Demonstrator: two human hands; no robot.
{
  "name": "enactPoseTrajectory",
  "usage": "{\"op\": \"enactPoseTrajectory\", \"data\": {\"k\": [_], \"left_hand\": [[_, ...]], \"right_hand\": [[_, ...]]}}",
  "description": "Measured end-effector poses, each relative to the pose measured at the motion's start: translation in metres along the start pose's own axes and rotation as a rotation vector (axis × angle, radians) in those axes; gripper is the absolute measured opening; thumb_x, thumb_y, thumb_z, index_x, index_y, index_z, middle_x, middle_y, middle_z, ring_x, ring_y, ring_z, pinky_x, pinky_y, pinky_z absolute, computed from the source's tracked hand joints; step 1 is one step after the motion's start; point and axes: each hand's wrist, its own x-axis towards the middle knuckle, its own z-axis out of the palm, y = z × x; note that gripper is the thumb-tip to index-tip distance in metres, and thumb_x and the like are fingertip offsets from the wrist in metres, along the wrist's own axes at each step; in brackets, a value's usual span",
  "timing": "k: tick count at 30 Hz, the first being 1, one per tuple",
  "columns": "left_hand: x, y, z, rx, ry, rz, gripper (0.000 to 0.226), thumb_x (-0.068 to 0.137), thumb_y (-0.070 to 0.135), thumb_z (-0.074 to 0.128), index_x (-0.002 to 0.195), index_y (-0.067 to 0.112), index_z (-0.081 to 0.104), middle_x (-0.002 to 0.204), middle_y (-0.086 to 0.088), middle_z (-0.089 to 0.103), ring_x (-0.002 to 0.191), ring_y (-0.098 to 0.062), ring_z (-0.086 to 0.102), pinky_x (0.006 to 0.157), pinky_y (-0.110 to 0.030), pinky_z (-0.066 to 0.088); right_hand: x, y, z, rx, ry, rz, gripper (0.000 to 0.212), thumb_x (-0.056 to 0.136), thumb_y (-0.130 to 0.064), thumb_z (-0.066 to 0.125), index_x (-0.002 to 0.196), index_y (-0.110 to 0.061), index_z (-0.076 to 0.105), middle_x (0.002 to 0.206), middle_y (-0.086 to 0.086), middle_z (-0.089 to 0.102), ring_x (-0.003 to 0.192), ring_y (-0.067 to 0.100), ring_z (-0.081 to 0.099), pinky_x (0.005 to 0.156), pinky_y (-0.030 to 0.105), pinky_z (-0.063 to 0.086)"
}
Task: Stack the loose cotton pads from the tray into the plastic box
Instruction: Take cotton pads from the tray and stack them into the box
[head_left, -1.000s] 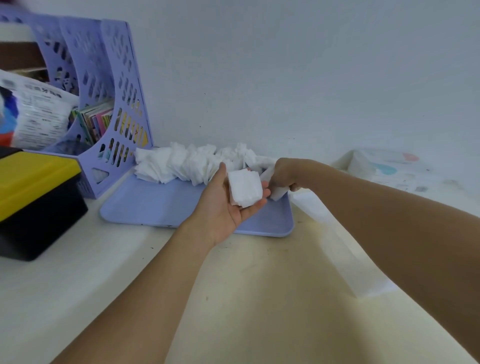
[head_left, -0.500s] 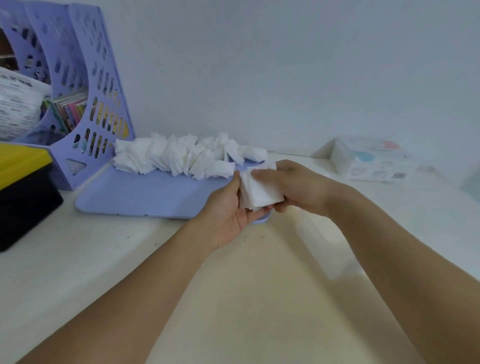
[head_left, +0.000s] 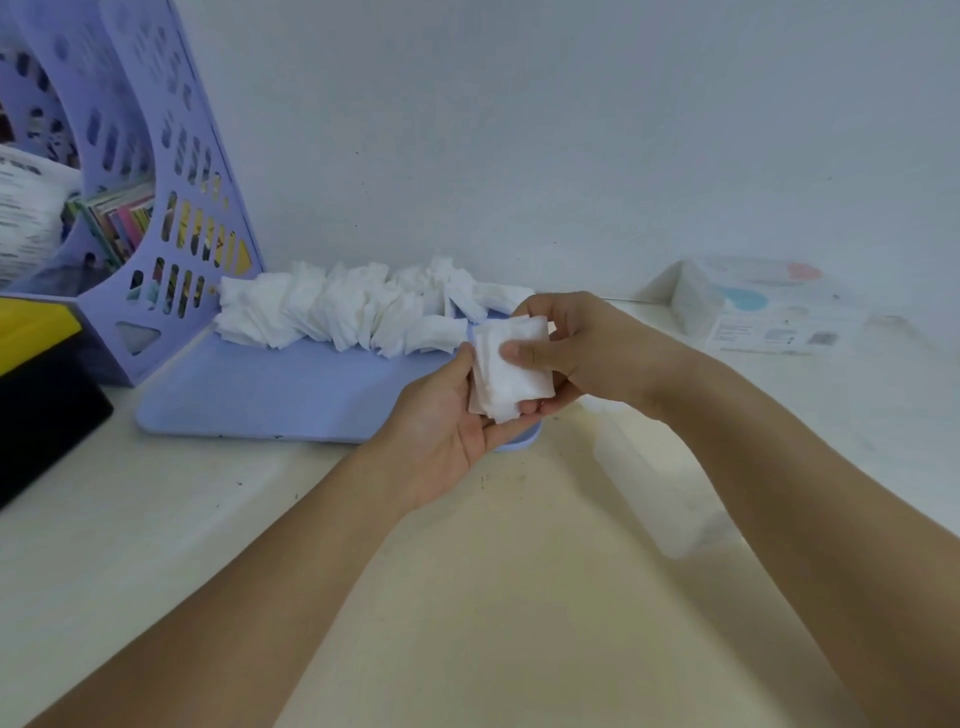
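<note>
small stack of cotton pads held in both hands over the tray's right end

the held stack of pads (head_left: 506, 366) is white, soft and roughly square, its edges uneven, a few layers showing at the lower corner. it stands near the middle of the frame, cupped in the left hand (head_left: 449, 421), whose grip curls under and behind it. the right hand (head_left: 563, 345) grasps it from the right, thumb pressed on the front face and fingers wrapped over the top edge. behind, a loose row of cotton pads (head_left: 353, 309) lies along the far side of the lilac tray (head_left: 249, 395) on the bench (head_left: 156, 519)
</note>
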Motion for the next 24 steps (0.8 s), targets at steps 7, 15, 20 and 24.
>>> {"op": "enactPoseTrajectory", "data": {"k": [7, 15, 20, 24], "left_hand": [[-0.004, 0.000, 0.005, 0.059, -0.038, -0.025, 0.044, 0.108, 0.036, 0.038, 0.138, 0.009, 0.057, 0.134, -0.012, 0.065, 0.124, -0.033, 0.063, 0.100, -0.042, 0.055], [-0.015, 0.009, 0.009, -0.047, -0.265, -0.096, 0.047, 0.099, 0.023, 0.046, 0.142, 0.004, 0.049, 0.141, -0.018, 0.059, 0.134, -0.037, 0.054, 0.106, -0.045, 0.051], [-0.019, 0.009, 0.009, -0.049, -0.313, -0.083, 0.043, 0.096, -0.001, 0.036, 0.136, 0.002, 0.052, 0.138, -0.022, 0.060, 0.130, -0.041, 0.056, 0.102, -0.042, 0.054], [-0.020, 0.008, 0.012, 0.075, -0.276, -0.146, 0.036, 0.102, 0.005, 0.033, 0.130, 0.001, 0.057, 0.132, -0.023, 0.064, 0.115, -0.033, 0.067, 0.093, -0.039, 0.059]], "right_hand": [[-0.001, 0.002, -0.003, -0.259, 0.060, -0.083, 0.037, 0.081, -0.018, 0.084, 0.113, -0.014, 0.067, 0.096, 0.010, 0.069, 0.063, 0.018, 0.068, 0.054, 0.029, 0.058], [-0.009, 0.002, -0.022, -0.137, -0.082, -0.214, 0.024, 0.083, -0.004, 0.078, 0.106, -0.005, 0.072, 0.099, 0.013, 0.072, 0.086, 0.038, 0.070, 0.076, 0.048, 0.058], [-0.009, 0.010, -0.029, -0.010, -0.051, -0.255, 0.030, 0.083, 0.003, 0.074, 0.112, -0.005, 0.071, 0.103, 0.009, 0.073, 0.085, 0.020, 0.070, 0.072, 0.031, 0.061], [-0.020, 0.023, -0.035, -0.196, -0.136, -0.274, 0.040, 0.089, -0.004, 0.073, 0.126, -0.019, 0.068, 0.113, 0.007, 0.071, 0.102, 0.027, 0.067, 0.092, 0.039, 0.055]]}}
